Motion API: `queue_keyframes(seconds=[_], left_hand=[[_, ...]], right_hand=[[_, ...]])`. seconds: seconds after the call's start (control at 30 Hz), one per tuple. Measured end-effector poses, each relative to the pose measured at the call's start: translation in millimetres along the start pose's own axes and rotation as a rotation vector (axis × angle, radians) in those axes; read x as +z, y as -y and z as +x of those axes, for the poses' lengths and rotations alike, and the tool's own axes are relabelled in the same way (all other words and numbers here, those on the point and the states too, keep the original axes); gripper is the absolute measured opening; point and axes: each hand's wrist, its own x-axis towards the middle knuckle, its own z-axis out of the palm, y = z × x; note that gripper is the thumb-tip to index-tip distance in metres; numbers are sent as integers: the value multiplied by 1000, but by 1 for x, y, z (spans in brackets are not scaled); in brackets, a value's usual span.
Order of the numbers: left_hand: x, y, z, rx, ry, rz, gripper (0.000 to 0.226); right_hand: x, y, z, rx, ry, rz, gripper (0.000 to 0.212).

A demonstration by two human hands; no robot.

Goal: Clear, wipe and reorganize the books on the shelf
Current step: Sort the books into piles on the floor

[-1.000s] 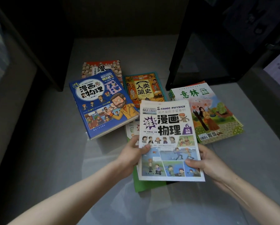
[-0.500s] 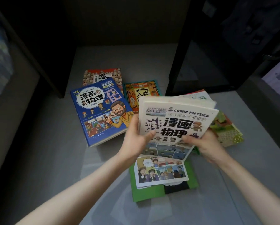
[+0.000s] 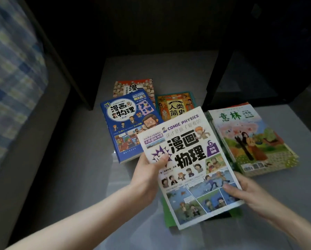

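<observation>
Both my bare forearms reach in from the lower edge, the left from the lower left corner and the right from the lower right; my left hand (image 3: pixel 150 171) grips the left edge of a white paperback comic book (image 3: pixel 189 159) with "COMIC PHYSICS", bold black characters and a purple 6 on its cover; its thumb lies across the front by the purple burst, and the fingers are hidden behind. My right hand (image 3: pixel 250 193) holds the lower right edge of the same book, thumb flat on the comic panels and fingers underneath. The book is front cover up and turned askew, its top edge slanting up to the right; in view it overlaps the lower right corner of a thick blue comic book (image 3: pixel 125 127) and the bottom of a teal-bordered orange book (image 3: pixel 174 105).

Counted: two hands, one book held. Four covers lie flat on the grey surface (image 3: pixel 75 177): the blue one, the teal-bordered one, a red book patterned with small figures (image 3: pixel 133 86) partly under the blue one's far end, and a green illustrated magazine (image 3: pixel 250 138) topping a stack whose number I cannot tell. A flat green cover (image 3: pixel 167 215) shows beneath the held book. A black shelf frame (image 3: pixel 221 69) stands behind on the right; blue checked fabric (image 3: pixel 12 78) lies at the left.
</observation>
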Motion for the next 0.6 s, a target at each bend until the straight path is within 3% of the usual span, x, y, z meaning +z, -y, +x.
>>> queue_keyframes(seconds=[0.07,0.13,0.2,0.27,0.37,0.47,0.6], left_hand=[[-15,2,-8,-41,-2,175,16],[-36,-6,-9,3,-39,608,11],[-72,-19,-1,258,-185,1187,18],[-100,-33,8,621,-303,1496,19],[-117,-40,25,747,-261,1713,41],[-111,-44,38,703,-260,1774,49],[-111,-47,47,646,-263,1769,51]], right_hand=[[2,-8,-2,51,14,37,97],[-5,-12,-2,126,20,79,108],[-17,-14,-1,212,75,106,112],[-29,-8,1,297,163,73,111],[-30,-1,8,370,288,-29,98],[-15,4,20,425,433,-142,72],[5,7,36,445,466,-188,46]])
